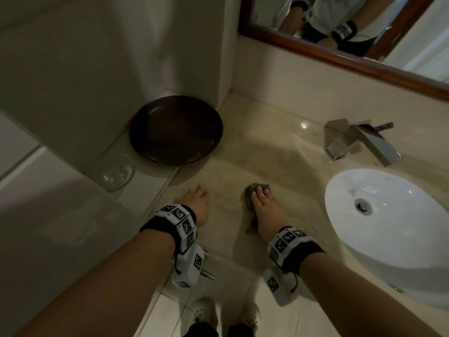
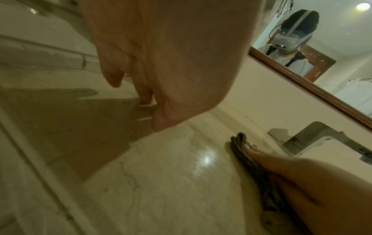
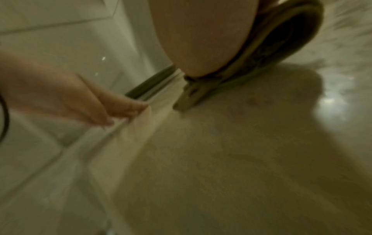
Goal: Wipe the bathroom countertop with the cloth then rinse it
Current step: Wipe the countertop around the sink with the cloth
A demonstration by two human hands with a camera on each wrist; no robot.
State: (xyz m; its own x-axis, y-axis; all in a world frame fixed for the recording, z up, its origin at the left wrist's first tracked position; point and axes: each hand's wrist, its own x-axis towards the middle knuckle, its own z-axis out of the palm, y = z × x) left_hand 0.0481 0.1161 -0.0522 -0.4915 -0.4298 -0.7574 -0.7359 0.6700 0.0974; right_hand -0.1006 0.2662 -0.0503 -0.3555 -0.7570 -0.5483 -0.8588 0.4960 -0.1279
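Dark pan [image 1: 175, 130] upper centre, against wall; glass bowl [image 1: 116, 171] lower left of it; mirror [image 1: 340, 27] upper right.

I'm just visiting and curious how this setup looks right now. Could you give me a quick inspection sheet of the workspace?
Surface: beige marble countertop, glossy, with light reflections.
Job's things: dark green cloth lying flat on the countertop; white basin and chrome faucet to its right.
Clutter: dark round pan in the corner; clear glass bowl beside it on the tiled ledge.
Hands: right hand presses the cloth with straight fingers; left hand rests on the counter edge, holding nothing.
Cables: a short black cord at each wrist camera.
Surroundings: wood-framed mirror above, tiled walls, tiled floor below.
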